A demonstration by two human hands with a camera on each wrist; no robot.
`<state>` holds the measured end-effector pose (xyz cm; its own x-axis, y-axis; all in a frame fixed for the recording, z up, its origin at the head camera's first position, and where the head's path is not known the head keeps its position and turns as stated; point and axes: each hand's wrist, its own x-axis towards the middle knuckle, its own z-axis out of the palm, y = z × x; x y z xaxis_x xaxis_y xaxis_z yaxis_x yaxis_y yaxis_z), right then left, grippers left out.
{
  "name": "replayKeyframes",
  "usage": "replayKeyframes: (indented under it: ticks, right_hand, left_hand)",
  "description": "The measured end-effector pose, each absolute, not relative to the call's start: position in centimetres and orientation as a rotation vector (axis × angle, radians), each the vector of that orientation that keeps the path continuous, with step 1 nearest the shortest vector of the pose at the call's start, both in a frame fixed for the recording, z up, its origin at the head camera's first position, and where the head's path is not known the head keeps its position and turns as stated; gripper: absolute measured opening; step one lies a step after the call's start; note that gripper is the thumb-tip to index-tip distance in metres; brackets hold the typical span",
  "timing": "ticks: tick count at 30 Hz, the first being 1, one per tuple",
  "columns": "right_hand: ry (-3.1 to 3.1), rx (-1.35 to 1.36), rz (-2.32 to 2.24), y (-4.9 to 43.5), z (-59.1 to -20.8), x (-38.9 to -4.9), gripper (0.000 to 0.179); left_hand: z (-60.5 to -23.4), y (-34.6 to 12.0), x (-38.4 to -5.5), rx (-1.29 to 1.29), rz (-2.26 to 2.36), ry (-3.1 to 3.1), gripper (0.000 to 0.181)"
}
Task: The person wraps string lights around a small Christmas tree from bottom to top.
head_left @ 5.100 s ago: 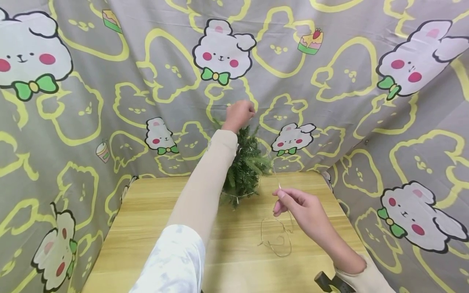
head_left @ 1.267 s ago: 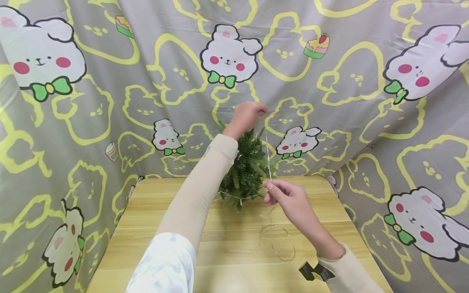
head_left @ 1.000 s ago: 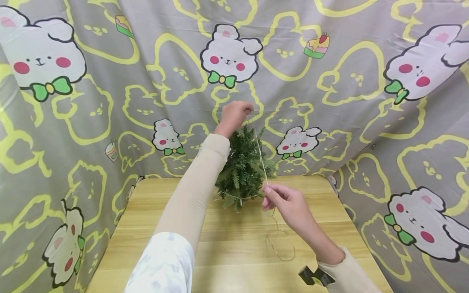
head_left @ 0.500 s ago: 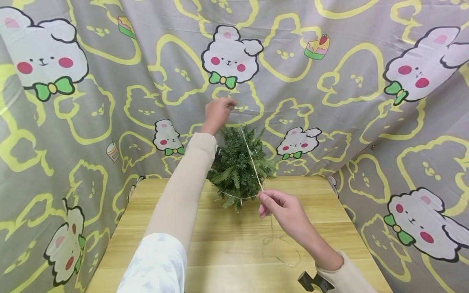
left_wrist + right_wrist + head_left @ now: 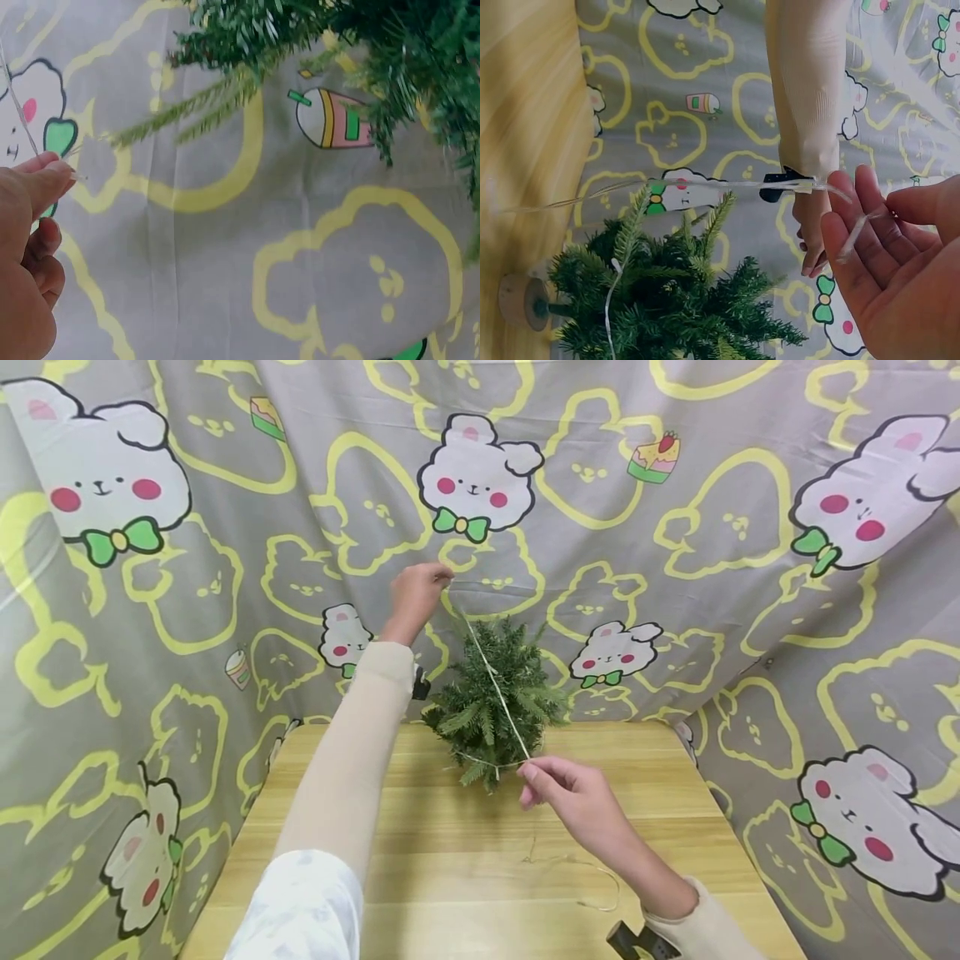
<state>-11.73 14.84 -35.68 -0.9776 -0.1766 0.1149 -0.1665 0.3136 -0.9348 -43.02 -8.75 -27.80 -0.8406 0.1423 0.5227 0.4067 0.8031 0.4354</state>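
With the tree (image 5: pixel 501 697) as the middle of your clock in the head view, your left hand (image 5: pixel 415 602) is up at about eleven and your right hand (image 5: pixel 581 797) down between four and five. The tree stands upright on the table (image 5: pixel 450 885), towards its far edge at twelve. Your left thumb and forefinger pinch the string (image 5: pixel 491 670), and the lower fingers you can see in the left wrist view are curled in. That hand is apart from the tree, though a branch tip reaches near it. Your right thumb and forefinger also pinch the string, with the other fingers loosely bent. Between your hands it runs straight, slanting across the front of the tree. Another stretch of string passes round the tree's lower front, around six, and leads over to your right fingertips. A loose curl (image 5: pixel 611 881) lies on the table at about five, near your right forearm. In the right wrist view you see the round base (image 5: pixel 525 304) at nine from the branches. You have a black camera (image 5: pixel 422 683) on your left wrist and beige sleeves (image 5: pixel 337 752). A rabbit-print cloth (image 5: pixel 585 560) hangs from nine through twelve to three.
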Motion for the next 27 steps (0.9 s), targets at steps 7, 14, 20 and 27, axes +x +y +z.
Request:
replayKeyframes:
  ticks: [7,14,20,27]
  right_hand:
    - [2.511,-0.406,-1.775,14.3,-35.8,-11.4,0.028]
    - [2.494,-0.447,-1.771,14.1,-36.1,-11.1,0.027]
    - [2.497,-0.418,-1.744,14.1,-36.2,-10.4,0.026]
    - [2.499,-0.392,-1.753,14.4,-36.1,-9.4,0.024]
  left_hand:
    - [-28.8,-11.5,-42.5,-0.343,-0.793,-2.508,0.021]
    - [-30.7,-14.0,-41.4,-0.278,-0.833,-2.526,0.023]
    - [-32.9,-15.8,-40.1,-0.235,-0.878,-2.524,0.023]
    - [-35.0,-17.3,-38.1,-0.156,-0.913,-2.535,0.021]
